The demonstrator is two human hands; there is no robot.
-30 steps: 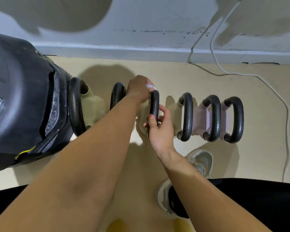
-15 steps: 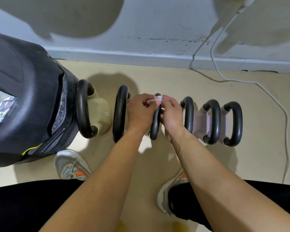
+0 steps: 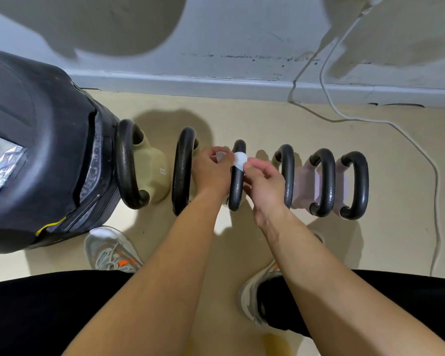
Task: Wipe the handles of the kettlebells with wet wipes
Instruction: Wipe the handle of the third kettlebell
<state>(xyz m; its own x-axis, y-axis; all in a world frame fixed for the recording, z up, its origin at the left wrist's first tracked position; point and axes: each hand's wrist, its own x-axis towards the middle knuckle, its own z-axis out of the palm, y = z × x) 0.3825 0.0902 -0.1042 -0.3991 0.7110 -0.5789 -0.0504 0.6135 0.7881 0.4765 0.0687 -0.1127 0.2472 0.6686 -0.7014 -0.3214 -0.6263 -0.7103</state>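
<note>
Several kettlebells with black handles stand in a row on the beige floor. Both my hands meet over the third kettlebell handle (image 3: 237, 186) from the left. A small white wet wipe (image 3: 240, 159) is stretched across the top of that handle, pinched by my left hand (image 3: 211, 173) on one side and my right hand (image 3: 263, 181) on the other. To the left are two cream kettlebells, one marked 8 (image 3: 154, 170) and another whose handle (image 3: 181, 170) is beside my left wrist. To the right stand a fourth handle (image 3: 288, 176) and two pink kettlebells (image 3: 324, 183) (image 3: 356, 185).
A large black machine housing (image 3: 36, 150) fills the left side, close to the first kettlebell. A white cable (image 3: 385, 124) runs from the wall across the floor on the right. The grey skirting (image 3: 216, 82) is behind the row. My shoes (image 3: 111, 250) (image 3: 257, 291) stand in front.
My right hand has risen from the lower part of the third handle to its top and pinched the wipe. Both hands now hold the wipe, slightly further apart than half a second ago.
</note>
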